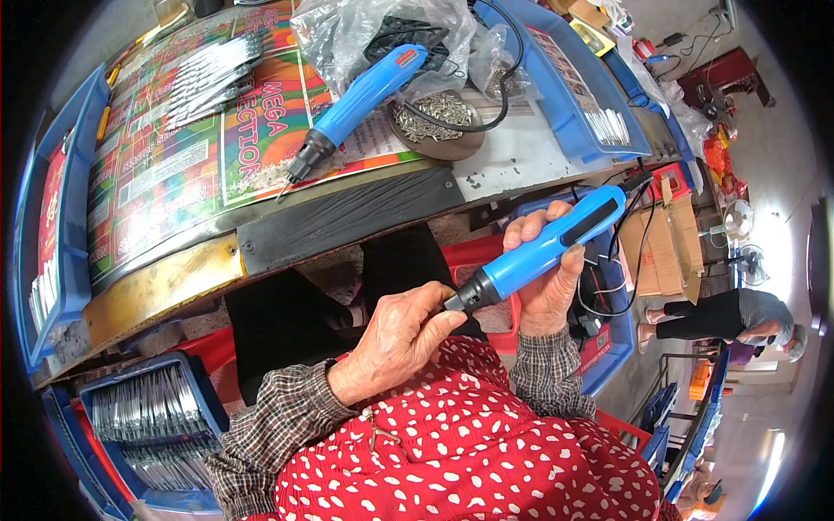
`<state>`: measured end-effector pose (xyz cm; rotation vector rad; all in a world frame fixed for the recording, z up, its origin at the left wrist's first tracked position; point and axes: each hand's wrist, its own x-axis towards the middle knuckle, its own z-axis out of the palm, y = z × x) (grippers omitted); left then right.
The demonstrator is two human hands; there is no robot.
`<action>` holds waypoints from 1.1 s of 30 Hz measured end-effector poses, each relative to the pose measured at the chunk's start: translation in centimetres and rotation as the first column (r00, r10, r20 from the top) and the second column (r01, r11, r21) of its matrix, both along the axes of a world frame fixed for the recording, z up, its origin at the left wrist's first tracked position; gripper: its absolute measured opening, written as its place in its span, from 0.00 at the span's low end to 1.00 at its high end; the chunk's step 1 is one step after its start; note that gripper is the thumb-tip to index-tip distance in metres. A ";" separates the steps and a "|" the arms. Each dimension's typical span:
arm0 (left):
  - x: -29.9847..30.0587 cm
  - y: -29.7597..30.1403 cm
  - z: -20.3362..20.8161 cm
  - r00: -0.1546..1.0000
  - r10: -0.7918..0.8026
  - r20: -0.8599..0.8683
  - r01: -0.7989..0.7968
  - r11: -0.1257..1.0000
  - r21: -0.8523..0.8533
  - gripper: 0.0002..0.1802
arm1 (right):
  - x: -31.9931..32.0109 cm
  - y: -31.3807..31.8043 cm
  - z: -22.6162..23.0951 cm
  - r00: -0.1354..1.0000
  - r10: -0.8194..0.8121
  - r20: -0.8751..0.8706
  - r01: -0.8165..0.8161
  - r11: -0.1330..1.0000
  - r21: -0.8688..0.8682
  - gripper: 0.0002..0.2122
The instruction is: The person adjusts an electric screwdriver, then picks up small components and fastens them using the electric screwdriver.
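Observation:
I hold a blue electric screwdriver [539, 259] across my lap, its black nose pointing left. My right hand [549, 291] is wrapped round the blue body. At the other end, my left hand [395, 340] has its thumb and fingers closed on the black nose; whether a bit sits there is hidden. A second blue electric screwdriver [369, 94] lies on the bench beyond, its thin bit by the front edge. Beside it stands a round dish [460, 149] heaped with small metal screws [434, 119].
Silvery slim parts [213, 78] lie on the colourful printed sheet [165, 187]. Blue trays [74, 208] flank the bench, and clear plastic bags [326, 35] lie at the back. A blue bin [204, 391] of metal parts stands lower left. A person [738, 317] stands off to the right.

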<state>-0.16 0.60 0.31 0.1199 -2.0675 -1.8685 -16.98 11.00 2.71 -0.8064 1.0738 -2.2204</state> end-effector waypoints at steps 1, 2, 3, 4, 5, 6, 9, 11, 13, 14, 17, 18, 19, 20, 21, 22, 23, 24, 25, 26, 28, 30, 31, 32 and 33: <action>0.0 0.0 -0.1 1.000 0.016 -0.019 -0.016 0.999 -0.032 0.14 | -0.1 0.0 -0.2 1.000 0.020 0.006 -0.020 1.000 -0.015 0.23; 0.0 0.1 -0.2 0.999 0.031 -0.039 -0.033 0.997 -0.063 0.14 | -0.3 0.1 -0.5 0.999 0.041 0.013 -0.041 0.999 -0.031 0.23; 0.0 0.1 -0.2 0.999 0.031 -0.040 -0.034 0.997 -0.063 0.14 | -0.4 0.1 -0.6 0.999 0.041 0.012 -0.041 0.999 -0.031 0.23; 0.0 0.2 0.0 0.997 0.045 -0.059 -0.050 0.995 -0.082 0.14 | -0.6 0.2 -0.8 0.997 0.075 0.030 -0.073 0.996 -0.059 0.23; 0.0 0.2 0.1 0.995 0.059 -0.078 -0.067 0.993 -0.101 0.13 | -0.6 0.2 -0.8 0.993 0.109 0.047 -0.105 0.991 -0.087 0.22; 0.0 0.2 0.1 0.995 0.060 -0.078 -0.067 0.993 -0.101 0.13 | -0.6 0.2 -0.8 0.993 0.110 0.047 -0.105 0.991 -0.087 0.22; 0.1 0.3 0.2 0.990 0.082 -0.119 -0.097 0.986 -0.134 0.13 | -0.6 0.2 -0.8 0.990 0.127 0.053 -0.121 0.987 -0.104 0.22; 0.1 0.4 0.3 0.989 0.091 -0.121 -0.109 0.982 -0.152 0.13 | -0.7 0.3 -0.8 0.991 0.131 0.039 -0.126 0.987 -0.104 0.23; 0.1 0.4 0.3 0.989 0.091 -0.117 -0.109 0.982 -0.156 0.13 | -0.7 0.3 -0.9 0.990 0.136 0.038 -0.131 0.986 -0.104 0.23; 0.1 0.4 0.2 0.990 0.090 -0.113 -0.107 0.981 -0.161 0.13 | -0.7 0.3 -1.0 0.990 0.139 0.037 -0.135 0.985 -0.104 0.23; 0.1 0.5 0.1 0.984 0.103 -0.143 -0.127 0.976 -0.174 0.14 | -0.7 0.3 -1.0 0.989 0.144 0.043 -0.139 0.984 -0.109 0.23; 0.2 0.5 0.3 0.984 0.102 -0.143 -0.127 0.977 -0.174 0.14 | -0.7 0.3 -1.0 0.989 0.143 0.043 -0.138 0.984 -0.109 0.23; 0.2 0.5 0.6 0.990 0.091 -0.111 -0.108 0.981 -0.158 0.13 | -0.7 0.3 -1.0 0.989 0.141 0.041 -0.136 0.985 -0.109 0.23; 0.3 0.5 0.8 0.994 0.079 -0.080 -0.090 0.986 -0.142 0.13 | -0.7 0.3 -1.0 0.989 0.140 0.039 -0.135 0.985 -0.109 0.23; 0.3 0.5 0.8 0.994 0.078 -0.080 -0.089 0.986 -0.142 0.13 | -0.7 0.3 -1.0 0.990 0.139 0.039 -0.134 0.985 -0.108 0.23; 0.3 0.5 0.8 0.994 0.073 -0.081 -0.083 0.987 -0.138 0.13 | -0.7 0.3 -1.0 0.988 0.148 0.043 -0.142 0.983 -0.119 0.23; 0.3 0.5 0.8 0.994 0.067 -0.081 -0.078 0.988 -0.134 0.13 | -0.7 0.4 -1.0 0.986 0.158 0.048 -0.150 0.980 -0.129 0.24; 0.3 0.5 0.8 0.995 0.067 -0.080 -0.077 0.988 -0.135 0.13 | -0.7 0.4 -1.0 0.986 0.157 0.048 -0.150 0.980 -0.130 0.24; 0.3 0.5 0.8 0.995 0.067 -0.079 -0.077 0.988 -0.135 0.13 | -0.7 0.4 -0.9 0.987 0.153 0.049 -0.146 0.981 -0.129 0.24; 0.3 0.5 0.8 0.995 0.066 -0.078 -0.076 0.988 -0.136 0.13 | -0.6 0.4 -0.9 0.987 0.149 0.051 -0.142 0.982 -0.128 0.24; 0.2 0.5 0.3 0.990 0.081 -0.115 -0.098 0.983 -0.155 0.14 | -0.6 0.3 -0.9 0.988 0.149 0.047 -0.142 0.981 -0.130 0.24; 0.1 0.5 0.3 0.984 0.093 -0.153 -0.119 0.978 -0.173 0.15 | -0.6 0.4 -0.9 0.988 0.147 0.044 -0.140 0.981 -0.132 0.24; 0.2 0.5 0.5 0.991 0.075 -0.113 -0.092 0.984 -0.152 0.14 | -0.6 0.4 -0.9 0.989 0.142 0.042 -0.136 0.983 -0.127 0.24; 0.2 0.5 0.7 0.996 0.056 -0.074 -0.065 0.989 -0.129 0.13 | -0.6 0.4 -0.9 0.990 0.137 0.040 -0.132 0.984 -0.121 0.24; 0.2 0.5 0.7 0.996 0.056 -0.074 -0.065 0.989 -0.130 0.13 | -0.6 0.4 -0.9 0.990 0.137 0.040 -0.132 0.984 -0.122 0.24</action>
